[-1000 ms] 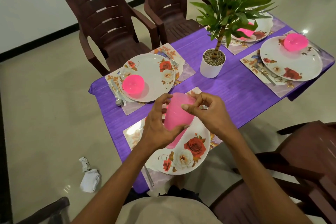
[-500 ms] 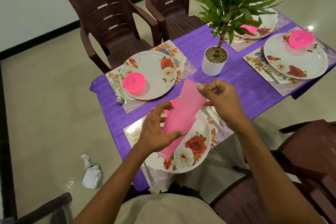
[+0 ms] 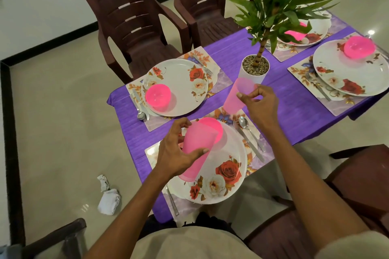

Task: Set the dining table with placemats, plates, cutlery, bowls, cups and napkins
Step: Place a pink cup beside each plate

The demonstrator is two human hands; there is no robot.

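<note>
Cups are the step in hand at this purple-clothed dining table (image 3: 294,109), where we hold one pink tumbler in each hand. Our right hand (image 3: 257,105) pinches a single pink cup (image 3: 239,94) by its side, thumb and curled fingers closed on it, just in front of the white plant pot (image 3: 253,69) that stands mid-table. Our left hand (image 3: 174,153) is wrapped round the remaining pink cups (image 3: 194,149), which look like a nested stack, though we cannot count them; it hangs nearer to us than the pot, over the closest floral plate (image 3: 221,174) and partly covering the pink bowl (image 3: 212,130) set on it.

Four settings ring the pot, each with placemat, plate and bowl; cutlery shows beside three of them, and the plant hides much of the fourth. A knife and spoon (image 3: 245,128) lie on the mat between the pot and us. No cup stands on the table yet, and we see no napkins laid.

By our reading, the next move calls for setting the right-hand cup upright on a bare patch of the near placemat, on our side of the pot, clear of the spoon and the plate rim. The light plastic could tip if let go at a tilt.
</note>
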